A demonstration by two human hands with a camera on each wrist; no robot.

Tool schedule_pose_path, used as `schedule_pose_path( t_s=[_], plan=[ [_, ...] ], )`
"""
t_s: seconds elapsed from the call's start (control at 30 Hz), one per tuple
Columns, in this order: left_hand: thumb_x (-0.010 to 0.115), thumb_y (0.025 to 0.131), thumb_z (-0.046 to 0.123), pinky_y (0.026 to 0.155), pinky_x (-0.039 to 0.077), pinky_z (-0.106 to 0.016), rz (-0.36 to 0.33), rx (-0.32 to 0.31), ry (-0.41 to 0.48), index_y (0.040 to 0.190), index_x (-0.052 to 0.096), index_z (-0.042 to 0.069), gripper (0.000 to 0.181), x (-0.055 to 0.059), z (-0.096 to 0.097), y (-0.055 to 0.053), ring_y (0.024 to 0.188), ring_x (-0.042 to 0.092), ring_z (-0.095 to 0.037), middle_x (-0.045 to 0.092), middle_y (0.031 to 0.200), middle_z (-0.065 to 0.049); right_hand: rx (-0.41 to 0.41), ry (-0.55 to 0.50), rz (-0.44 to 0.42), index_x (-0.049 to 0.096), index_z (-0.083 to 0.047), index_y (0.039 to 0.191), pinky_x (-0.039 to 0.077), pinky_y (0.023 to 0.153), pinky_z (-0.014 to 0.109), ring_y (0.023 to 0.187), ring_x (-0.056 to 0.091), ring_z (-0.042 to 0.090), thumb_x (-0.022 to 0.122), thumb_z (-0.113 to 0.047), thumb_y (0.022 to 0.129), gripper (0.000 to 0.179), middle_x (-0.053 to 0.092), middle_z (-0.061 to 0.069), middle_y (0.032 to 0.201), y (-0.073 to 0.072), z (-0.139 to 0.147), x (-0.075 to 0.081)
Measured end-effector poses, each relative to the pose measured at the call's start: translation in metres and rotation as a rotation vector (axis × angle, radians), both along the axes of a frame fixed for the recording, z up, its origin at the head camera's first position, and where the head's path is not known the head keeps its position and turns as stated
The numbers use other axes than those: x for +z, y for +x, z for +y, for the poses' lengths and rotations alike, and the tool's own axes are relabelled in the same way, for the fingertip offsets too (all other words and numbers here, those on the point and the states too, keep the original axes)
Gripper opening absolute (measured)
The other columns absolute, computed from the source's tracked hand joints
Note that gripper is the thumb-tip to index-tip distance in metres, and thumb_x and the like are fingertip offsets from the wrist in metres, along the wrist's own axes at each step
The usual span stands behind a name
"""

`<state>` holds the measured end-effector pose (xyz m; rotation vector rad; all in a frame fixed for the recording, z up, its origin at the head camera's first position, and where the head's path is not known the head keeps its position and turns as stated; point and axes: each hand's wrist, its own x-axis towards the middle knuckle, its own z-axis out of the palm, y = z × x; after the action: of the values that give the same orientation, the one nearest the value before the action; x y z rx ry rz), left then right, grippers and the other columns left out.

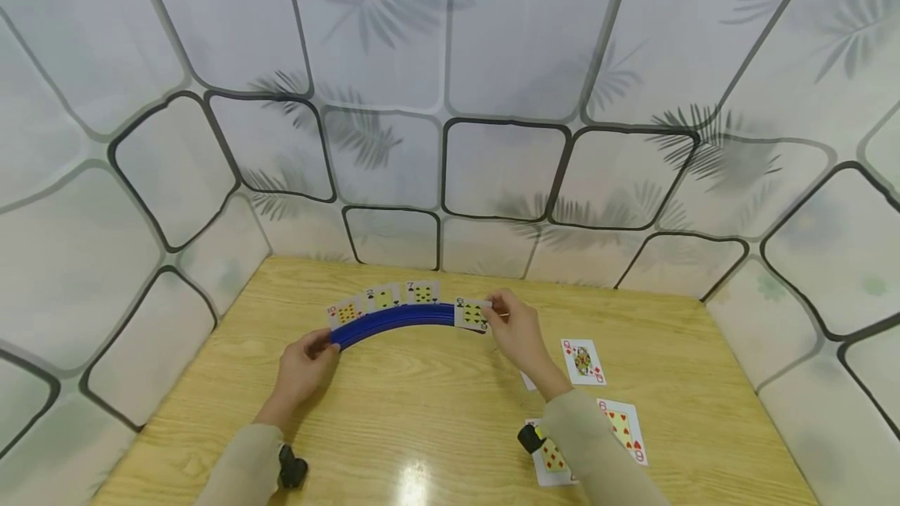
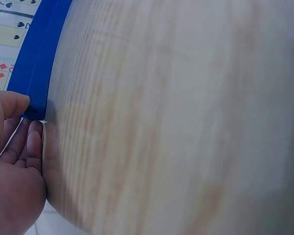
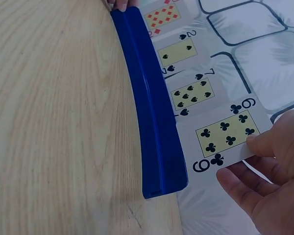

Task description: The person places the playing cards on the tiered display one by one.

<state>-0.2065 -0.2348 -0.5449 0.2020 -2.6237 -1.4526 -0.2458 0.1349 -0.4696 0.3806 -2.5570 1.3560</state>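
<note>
A curved blue card holder [image 1: 401, 316] lies on the table. My left hand [image 1: 304, 372] grips its left end, the thumb [image 2: 14, 104] on the near side. Three playing cards stand in it: the ten of diamonds [image 1: 347, 312], the two of spades [image 1: 383, 298] and the seven of spades [image 1: 423, 292]. At the right end, my right hand [image 1: 519, 336] pinches the six of clubs [image 3: 225, 134] by its outer edge, between thumb and fingers. In the head view this card overlaps the holder; whether its lower edge is in the slot, I cannot tell.
On the wooden table [image 1: 422, 404] at right lie the queen of diamonds [image 1: 583, 362], the six of hearts [image 1: 623, 432] and a diamond card [image 1: 552, 461] partly under my right sleeve. Another card [image 1: 528, 381] is mostly hidden by the forearm. Patterned walls [image 1: 492, 170] enclose the table's back and sides.
</note>
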Motion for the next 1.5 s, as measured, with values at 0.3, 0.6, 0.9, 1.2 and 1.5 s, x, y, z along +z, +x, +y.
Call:
schedule_pose_path(
  t_s=[0.3, 0.6, 0.9, 1.2, 1.5],
  plan=[
    [0.064, 0.102, 0.006, 0.083, 0.05, -0.016, 0.008, 0.0, -0.006, 0.138, 0.063, -0.009, 0.039, 0.001, 0.0, 0.0, 0.108, 0.067, -0.03, 0.072, 0.122, -0.026, -0.018, -0.019, -0.005, 0.069, -0.002, 0.115, 0.061, 0.09, 0.046, 0.102, 0.071, 0.033, 0.066, -0.008, 0.104, 0.013, 0.074, 0.015, 0.106, -0.016, -0.007, 0.001],
    [0.065, 0.102, 0.006, 0.082, 0.05, -0.016, 0.002, -0.002, 0.009, 0.137, 0.063, -0.008, 0.039, 0.0, 0.0, 0.0, 0.105, 0.067, -0.027, 0.072, 0.121, -0.025, -0.029, -0.039, -0.009, 0.068, -0.006, 0.112, 0.06, 0.091, 0.047, 0.103, 0.071, 0.032, 0.066, -0.007, 0.103, 0.008, 0.074, 0.014, 0.105, -0.026, -0.01, 0.0],
    [0.066, 0.102, 0.007, 0.083, 0.051, -0.017, 0.01, -0.006, 0.002, 0.137, 0.064, -0.007, 0.038, -0.003, -0.001, -0.001, 0.105, 0.067, -0.025, 0.072, 0.12, -0.025, -0.029, -0.032, 0.017, 0.068, -0.002, 0.114, 0.061, 0.091, 0.048, 0.103, 0.072, 0.034, 0.066, -0.006, 0.103, 0.012, 0.074, 0.016, 0.105, -0.034, -0.012, -0.005],
    [0.069, 0.096, 0.006, 0.074, 0.049, -0.014, 0.139, -0.015, 0.011, 0.127, 0.067, -0.013, 0.037, -0.006, 0.0, 0.0, 0.089, 0.066, -0.012, 0.074, 0.108, -0.026, -0.02, -0.027, 0.011, 0.066, -0.005, 0.112, 0.061, 0.089, 0.047, 0.102, 0.071, 0.032, 0.066, -0.005, 0.103, 0.009, 0.073, 0.015, 0.104, -0.039, -0.014, -0.009],
    [0.068, 0.1, 0.007, 0.081, 0.051, -0.017, 0.038, -0.012, 0.0, 0.136, 0.064, -0.009, 0.039, -0.004, -0.001, -0.001, 0.1, 0.068, -0.019, 0.073, 0.121, -0.027, -0.026, -0.011, -0.015, 0.066, -0.005, 0.113, 0.061, 0.089, 0.046, 0.103, 0.07, 0.031, 0.065, -0.006, 0.104, 0.01, 0.072, 0.015, 0.106, -0.041, -0.017, -0.011]
  ],
)
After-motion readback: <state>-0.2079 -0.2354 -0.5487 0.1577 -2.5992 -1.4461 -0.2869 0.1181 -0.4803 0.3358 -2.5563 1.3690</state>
